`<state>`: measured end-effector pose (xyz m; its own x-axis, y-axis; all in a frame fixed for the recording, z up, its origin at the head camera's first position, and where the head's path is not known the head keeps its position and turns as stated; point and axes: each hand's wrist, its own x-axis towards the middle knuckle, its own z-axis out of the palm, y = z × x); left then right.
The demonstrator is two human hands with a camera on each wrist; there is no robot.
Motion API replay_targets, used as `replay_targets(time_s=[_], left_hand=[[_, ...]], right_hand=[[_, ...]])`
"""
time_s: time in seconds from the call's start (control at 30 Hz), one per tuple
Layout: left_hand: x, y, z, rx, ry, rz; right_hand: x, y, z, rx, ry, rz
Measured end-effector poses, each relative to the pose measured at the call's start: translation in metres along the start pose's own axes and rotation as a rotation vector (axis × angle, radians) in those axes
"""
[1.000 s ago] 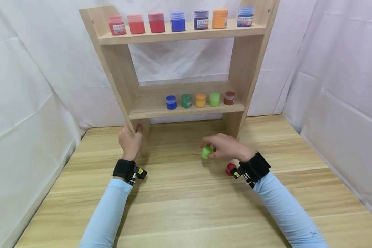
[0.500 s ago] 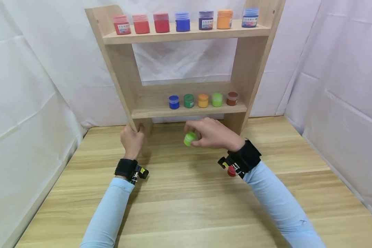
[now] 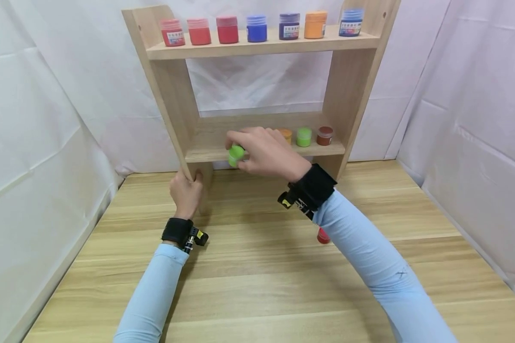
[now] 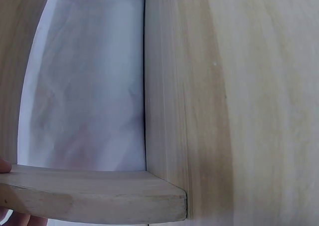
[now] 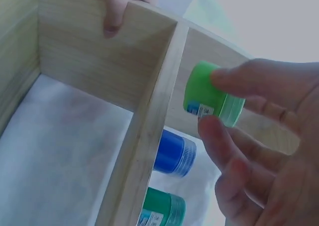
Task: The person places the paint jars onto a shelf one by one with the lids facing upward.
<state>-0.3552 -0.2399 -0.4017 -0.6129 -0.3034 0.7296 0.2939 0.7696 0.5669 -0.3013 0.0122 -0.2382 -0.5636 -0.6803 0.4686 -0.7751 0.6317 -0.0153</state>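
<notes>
My right hand (image 3: 269,153) pinches a small light green paint jar (image 3: 236,156) between thumb and fingers, in front of the middle board's left part. In the right wrist view the same green jar (image 5: 203,89) is tilted, beside a blue jar (image 5: 169,153) and a dark green jar (image 5: 162,208) on the board. The head view has both of these hidden behind my hand. Low on the wooden shelf unit (image 3: 173,88), my left hand (image 3: 186,193) grips the left side panel. A red jar (image 3: 323,236) stands on the table below my right forearm.
Several jars line the top board (image 3: 257,49), among them a red jar (image 3: 227,30) and an orange jar (image 3: 315,25). To the right on the middle board are a light green jar (image 3: 303,137) and a brown jar (image 3: 324,136). White cloth (image 3: 47,119) hangs around the table.
My right hand has lifted the light green jar from near the tabletop, up and left to the middle board's height. The left hand keeps its grip on the panel.
</notes>
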Motion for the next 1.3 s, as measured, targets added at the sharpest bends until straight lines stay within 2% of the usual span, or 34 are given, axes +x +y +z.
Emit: replay_targets(time_s=[0.17, 0.47, 1.0, 1.3], left_hand=[[-0.001, 0.0, 0.0, -0.006, 0.005, 0.009], [-0.001, 0.001, 0.002, 0.002, -0.007, 0.006], [0.001, 0.007, 0.005, -0.017, -0.01, 0.013], [0.002, 0.008, 0.006, -0.02, -0.014, 0.018]], right_hand=[[0.015, 0.0, 0.003, -0.023, -0.034, 0.049], [0.028, 0.003, 0.014, -0.021, -0.024, 0.103], [0.044, -0.001, 0.02, -0.098, 0.048, 0.235], [0.048, 0.0, 0.025, -0.092, 0.092, 0.249]])
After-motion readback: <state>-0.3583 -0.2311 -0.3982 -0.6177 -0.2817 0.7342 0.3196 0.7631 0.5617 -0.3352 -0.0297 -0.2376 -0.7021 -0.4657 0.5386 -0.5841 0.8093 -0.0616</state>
